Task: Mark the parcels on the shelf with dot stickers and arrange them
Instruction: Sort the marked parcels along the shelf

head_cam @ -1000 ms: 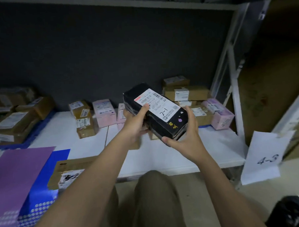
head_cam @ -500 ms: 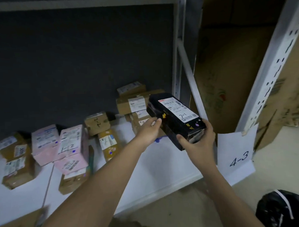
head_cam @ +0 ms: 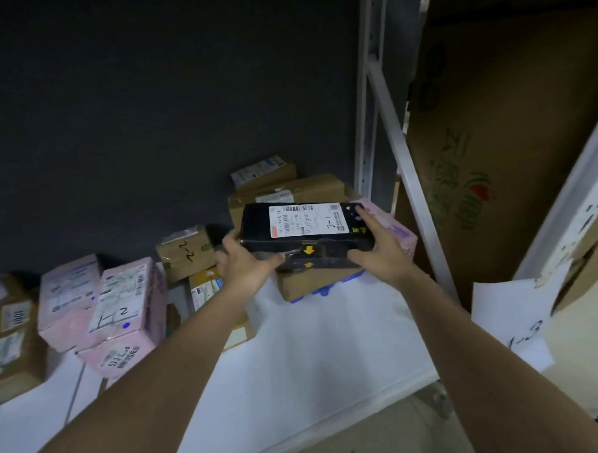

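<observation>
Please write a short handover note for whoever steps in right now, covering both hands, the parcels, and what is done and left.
Left hand grips the left end of the black parcel; right hand grips its right end.
The black parcel, white label up, is at the stack of brown boxes in the right rear corner of the shelf, over a brown box; whether it rests on it is unclear.
Done: small dots show on its top by the right fingers.
Left: release it squarely, then mark and arrange the pink boxes and other brown parcels further left.

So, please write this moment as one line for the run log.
left hand: grips black parcel | right hand: grips it | parcel: over stack at shelf right end
</observation>
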